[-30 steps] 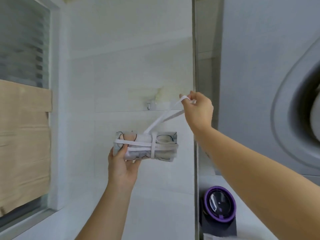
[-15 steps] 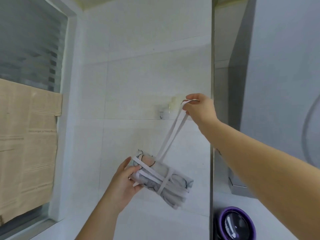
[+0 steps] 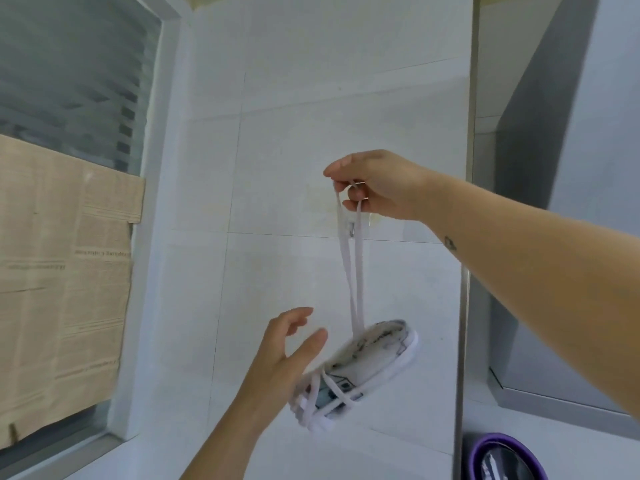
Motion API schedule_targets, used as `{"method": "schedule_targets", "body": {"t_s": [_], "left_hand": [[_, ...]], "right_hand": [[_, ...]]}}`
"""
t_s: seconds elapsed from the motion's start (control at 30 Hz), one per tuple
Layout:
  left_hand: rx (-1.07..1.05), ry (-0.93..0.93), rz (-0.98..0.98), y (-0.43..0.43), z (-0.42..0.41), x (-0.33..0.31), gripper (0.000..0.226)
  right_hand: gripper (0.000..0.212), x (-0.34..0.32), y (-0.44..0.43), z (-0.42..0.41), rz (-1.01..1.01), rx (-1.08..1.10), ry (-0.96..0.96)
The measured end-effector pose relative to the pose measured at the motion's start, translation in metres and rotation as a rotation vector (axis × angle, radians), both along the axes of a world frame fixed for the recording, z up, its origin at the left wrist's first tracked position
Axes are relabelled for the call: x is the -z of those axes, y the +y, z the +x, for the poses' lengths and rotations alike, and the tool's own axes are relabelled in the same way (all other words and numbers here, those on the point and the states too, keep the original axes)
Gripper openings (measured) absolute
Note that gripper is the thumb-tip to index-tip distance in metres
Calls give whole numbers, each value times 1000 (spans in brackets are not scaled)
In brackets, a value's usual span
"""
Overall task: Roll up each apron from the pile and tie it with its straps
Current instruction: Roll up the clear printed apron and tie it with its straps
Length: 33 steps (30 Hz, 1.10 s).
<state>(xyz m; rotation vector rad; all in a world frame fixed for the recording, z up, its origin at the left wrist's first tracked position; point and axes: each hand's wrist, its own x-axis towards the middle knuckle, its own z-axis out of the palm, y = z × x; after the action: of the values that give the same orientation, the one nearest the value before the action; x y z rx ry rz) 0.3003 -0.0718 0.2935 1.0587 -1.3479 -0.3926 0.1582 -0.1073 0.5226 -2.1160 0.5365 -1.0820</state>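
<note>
The right hand [image 3: 377, 185] has its grip pinched on the white strap loop [image 3: 356, 289], just above the wall hook [image 3: 352, 231]. Well below the hook, the rolled apron [image 3: 367, 365] hangs tilted from that loop. The left hand [image 3: 284, 358], grip apart and fingers relaxed, is at the roll's lower end, below-left of the hook.

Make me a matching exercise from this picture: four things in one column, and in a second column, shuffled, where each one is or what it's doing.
Things:
1. right hand
2. left hand
3. rolled apron
4. purple-rimmed object

States:
A. hangs tilted below the strap loop
B. bottom right corner of the view
C. pinches the strap loop up high
D. open, fingers spread

Pairs: 1-C, 2-D, 3-A, 4-B
</note>
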Motion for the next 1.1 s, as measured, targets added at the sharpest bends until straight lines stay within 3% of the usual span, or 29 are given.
{"method": "schedule_targets", "body": {"t_s": [0.1, 0.27, 0.37, 0.47, 0.67, 0.77, 0.83, 0.93, 1.1], "left_hand": [[78, -39, 267, -16, -1, 19, 70], [420, -33, 526, -25, -19, 40, 71], [478, -107, 510, -26, -29, 42, 77], [374, -188, 487, -25, -32, 40, 76], [153, -125, 350, -21, -21, 24, 37], [17, -303, 220, -22, -19, 8, 10], [-10, -502, 242, -22, -26, -3, 12], [50, -703, 368, -20, -39, -16, 18], [176, -850, 583, -13, -41, -34, 20]], "right_hand": [[11, 10, -6, 0, 19, 8, -30], [13, 25, -11, 0, 62, -2, -98], [13, 27, -11, -1, 75, -6, -131], [13, 30, -10, -2, 81, 6, -143], [17, 32, -3, -13, -106, 79, -1], [15, 39, 18, -7, -188, -58, 222], [15, 43, 31, 3, -210, -156, 300], [17, 45, 40, 15, -212, -192, 302], [21, 54, 18, 11, -80, -198, 176]]}}
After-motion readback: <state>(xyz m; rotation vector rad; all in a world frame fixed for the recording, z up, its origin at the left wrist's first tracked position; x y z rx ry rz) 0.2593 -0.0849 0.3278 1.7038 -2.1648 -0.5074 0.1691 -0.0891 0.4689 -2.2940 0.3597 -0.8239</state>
